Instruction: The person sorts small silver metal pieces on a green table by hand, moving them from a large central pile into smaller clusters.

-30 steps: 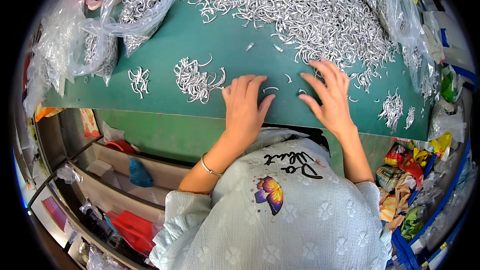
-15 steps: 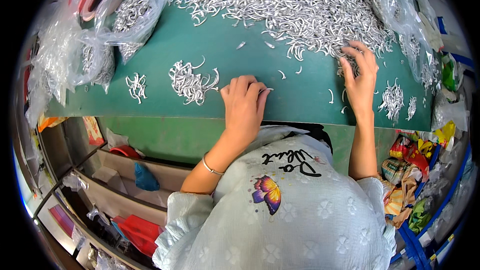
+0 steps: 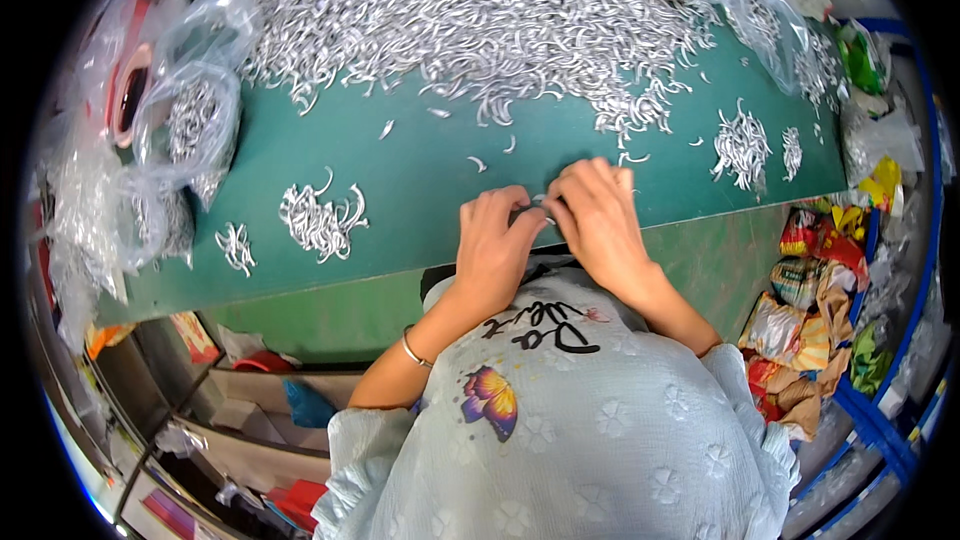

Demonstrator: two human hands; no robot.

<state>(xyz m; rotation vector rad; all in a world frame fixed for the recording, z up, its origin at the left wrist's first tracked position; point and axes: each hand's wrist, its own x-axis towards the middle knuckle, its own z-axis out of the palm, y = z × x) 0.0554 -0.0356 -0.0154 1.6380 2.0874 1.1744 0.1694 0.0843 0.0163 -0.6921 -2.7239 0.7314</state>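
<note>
My left hand is at the table's near edge, thumb and forefinger pinched on a small curved silver piece. Close against it, my right hand has its fingers bent inward, its thumb and fingertips meeting at the same spot. What lies between the right fingertips is mostly hidden and slightly blurred. A big heap of like curved silver pieces covers the far part of the green table. A few loose pieces lie between the heap and my hands.
Left of my hands are a medium pile and a small pile; two more piles sit at the right. Clear plastic bags of pieces stand at the left edge, others at the far right. Crumpled packaging fills a rack beside the table.
My right hand has left the heap's near edge and come left to meet my left hand. The view has turned and shifted, so the heap and piles sit differently in the picture.
</note>
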